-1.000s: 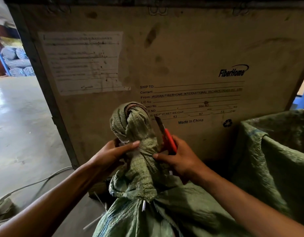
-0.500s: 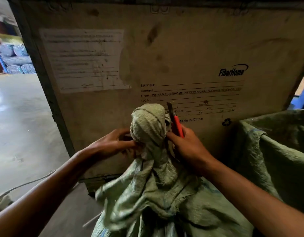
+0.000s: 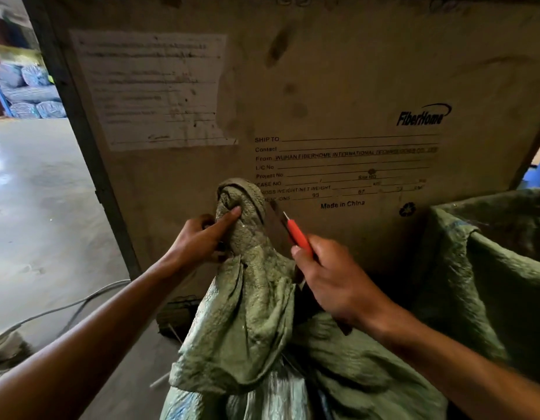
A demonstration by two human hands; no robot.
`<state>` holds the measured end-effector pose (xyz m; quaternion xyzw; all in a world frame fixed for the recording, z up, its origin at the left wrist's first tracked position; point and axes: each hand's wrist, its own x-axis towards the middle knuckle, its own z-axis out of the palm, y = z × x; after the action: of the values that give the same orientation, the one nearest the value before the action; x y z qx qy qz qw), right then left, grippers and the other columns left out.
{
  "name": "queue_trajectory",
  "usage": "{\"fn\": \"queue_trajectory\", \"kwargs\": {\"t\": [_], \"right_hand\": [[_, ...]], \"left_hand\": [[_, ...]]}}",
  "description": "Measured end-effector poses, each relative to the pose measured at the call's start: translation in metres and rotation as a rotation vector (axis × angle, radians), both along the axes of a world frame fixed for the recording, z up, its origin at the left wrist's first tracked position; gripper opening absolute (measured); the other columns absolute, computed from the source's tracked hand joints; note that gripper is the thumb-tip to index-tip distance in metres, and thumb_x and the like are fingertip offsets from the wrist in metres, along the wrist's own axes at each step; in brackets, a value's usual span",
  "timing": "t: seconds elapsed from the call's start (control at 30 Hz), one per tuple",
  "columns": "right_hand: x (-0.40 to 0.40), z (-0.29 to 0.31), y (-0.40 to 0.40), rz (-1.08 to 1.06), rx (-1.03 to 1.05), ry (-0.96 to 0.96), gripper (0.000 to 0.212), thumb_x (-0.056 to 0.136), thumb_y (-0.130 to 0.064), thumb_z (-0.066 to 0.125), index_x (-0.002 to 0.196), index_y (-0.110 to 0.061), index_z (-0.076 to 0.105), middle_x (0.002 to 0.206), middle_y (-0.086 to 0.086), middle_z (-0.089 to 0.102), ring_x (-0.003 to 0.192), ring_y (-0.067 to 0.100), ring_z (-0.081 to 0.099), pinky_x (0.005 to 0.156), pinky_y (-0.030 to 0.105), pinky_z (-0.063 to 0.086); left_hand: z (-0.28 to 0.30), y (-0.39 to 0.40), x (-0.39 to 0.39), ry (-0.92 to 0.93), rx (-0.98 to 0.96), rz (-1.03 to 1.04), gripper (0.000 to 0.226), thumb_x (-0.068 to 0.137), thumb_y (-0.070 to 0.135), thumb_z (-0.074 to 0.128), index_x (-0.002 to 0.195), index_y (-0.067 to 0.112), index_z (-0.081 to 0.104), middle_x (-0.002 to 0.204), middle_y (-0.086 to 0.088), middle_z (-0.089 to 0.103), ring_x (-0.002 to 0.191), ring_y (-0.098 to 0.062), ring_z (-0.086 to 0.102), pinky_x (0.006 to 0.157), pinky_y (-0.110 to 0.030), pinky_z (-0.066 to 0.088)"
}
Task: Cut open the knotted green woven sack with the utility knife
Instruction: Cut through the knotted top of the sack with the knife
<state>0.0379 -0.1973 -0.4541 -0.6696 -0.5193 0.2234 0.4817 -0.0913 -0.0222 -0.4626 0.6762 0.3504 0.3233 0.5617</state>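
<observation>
"FiberHome", "Made in China" on crate (image 3: 338,71)

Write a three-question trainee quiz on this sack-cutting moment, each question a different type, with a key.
1. True or false: the left hand grips the knot of the green sack.
2. Multiple choice: the handle of the utility knife in the right hand is A) blue, B) red, C) yellow.
3. Fill in: the brand printed on the crate behind the sack is ____.

Key: 1 true. 2 B. 3 FiberHome.
</observation>
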Motion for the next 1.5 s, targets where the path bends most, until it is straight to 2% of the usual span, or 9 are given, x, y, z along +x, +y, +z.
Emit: {"fn": "queue_trajectory", "kwargs": {"t": [0.27, 0.4, 0.6, 0.8, 0.9, 1.07, 1.2, 1.3, 1.5], "right_hand": [[-0.012, -0.009, 0.008, 0.058, -0.148, -0.105, 0.025, 0.099, -0.026, 0.04, 0.075, -0.024, 0.047, 0.059, -0.004, 0.047, 0.032, -0.003, 0.039, 0.034, 0.018, 0.034], [-0.012, -0.01, 0.011, 0.048, -0.171, -0.116, 0.022, 0.099, -0.026, 0.039, 0.081, -0.02, 0.05, 0.061, -0.004, 0.049, 0.038, 0.001, 0.041, 0.034, 0.018, 0.034], [-0.011, -0.006, 0.016, 0.028, -0.166, -0.457, 0.022, 0.097, -0.02, 0.037, 0.09, -0.019, 0.058, 0.06, -0.007, 0.041, 0.053, 0.009, 0.042, 0.051, 0.026, 0.034], [-0.009, -0.016, 0.008, 0.132, -0.347, -0.21, 0.03, 0.098, -0.017, 0.04, 0.068, -0.021, 0.043, 0.057, -0.003, 0.047, 0.03, 0.0, 0.045, 0.029, 0.011, 0.032], [-0.006, -0.021, 0.002, 0.132, -0.333, -0.136, 0.028, 0.098, -0.02, 0.041, 0.07, -0.021, 0.047, 0.056, -0.005, 0.047, 0.033, -0.001, 0.043, 0.031, 0.012, 0.032], [0.008, -0.019, -0.003, -0.006, 0.088, 0.149, 0.018, 0.092, -0.027, 0.052, 0.079, -0.015, 0.053, 0.06, -0.002, 0.044, 0.049, 0.016, 0.045, 0.05, 0.033, 0.044], [0.009, -0.013, 0.015, 0.015, 0.193, 0.176, 0.019, 0.08, -0.029, 0.069, 0.095, -0.027, 0.057, 0.082, -0.01, 0.063, 0.074, -0.009, 0.063, 0.062, 0.007, 0.051], [0.01, -0.017, 0.023, 0.065, 0.182, 0.27, 0.03, 0.081, -0.02, 0.068, 0.11, -0.016, 0.058, 0.098, -0.001, 0.068, 0.09, 0.006, 0.067, 0.077, 0.022, 0.055], [0.02, -0.022, 0.021, 0.253, 0.136, 0.38, 0.023, 0.083, -0.006, 0.065, 0.106, -0.009, 0.063, 0.081, -0.002, 0.07, 0.07, 0.011, 0.069, 0.06, 0.023, 0.057]], "left_hand": [[-0.006, 0.003, -0.003, -0.001, 0.007, 0.058, 0.075, 0.054, 0.07, 0.067, 0.097, 0.009, 0.068, 0.094, -0.012, 0.076, 0.086, -0.03, 0.073, 0.076, -0.044, 0.061], [-0.007, 0.002, -0.005, -0.02, 0.044, 0.085, 0.072, 0.055, 0.07, 0.066, 0.096, 0.01, 0.068, 0.093, -0.01, 0.076, 0.079, -0.022, 0.074, 0.062, -0.033, 0.06], [-0.007, -0.003, -0.002, -0.063, 0.182, 0.146, 0.052, 0.073, 0.062, 0.063, 0.091, 0.013, 0.068, 0.085, -0.005, 0.075, 0.063, -0.009, 0.072, 0.047, -0.018, 0.053], [-0.006, 0.0, -0.006, -0.114, 0.142, 0.18, 0.039, 0.081, 0.051, 0.064, 0.09, 0.014, 0.068, 0.082, -0.003, 0.074, 0.059, -0.005, 0.071, 0.045, -0.017, 0.052], [-0.008, 0.001, -0.008, -0.121, 0.096, 0.149, 0.038, 0.079, 0.054, 0.064, 0.087, 0.016, 0.067, 0.079, -0.001, 0.076, 0.065, -0.007, 0.073, 0.049, -0.02, 0.055], [-0.007, 0.005, -0.014, -0.118, -0.034, 0.065, 0.053, 0.074, 0.065, 0.061, 0.091, 0.015, 0.071, 0.085, -0.001, 0.079, 0.076, -0.015, 0.074, 0.061, -0.027, 0.055], [-0.008, -0.013, -0.002, -0.023, 0.004, -0.17, 0.052, 0.076, 0.068, 0.057, 0.08, 0.02, 0.078, 0.075, 0.002, 0.078, 0.06, -0.005, 0.069, 0.053, -0.018, 0.051], [-0.006, -0.02, 0.0, 0.035, 0.182, -0.31, 0.047, 0.067, 0.073, 0.06, 0.072, 0.029, 0.076, 0.06, 0.01, 0.072, 0.053, 0.002, 0.064, 0.048, -0.009, 0.046], [-0.006, -0.008, -0.017, 0.105, 0.257, -0.469, 0.04, 0.061, 0.054, 0.08, 0.091, 0.029, 0.074, 0.088, 0.003, 0.077, 0.073, -0.007, 0.07, 0.056, -0.016, 0.053]]}}
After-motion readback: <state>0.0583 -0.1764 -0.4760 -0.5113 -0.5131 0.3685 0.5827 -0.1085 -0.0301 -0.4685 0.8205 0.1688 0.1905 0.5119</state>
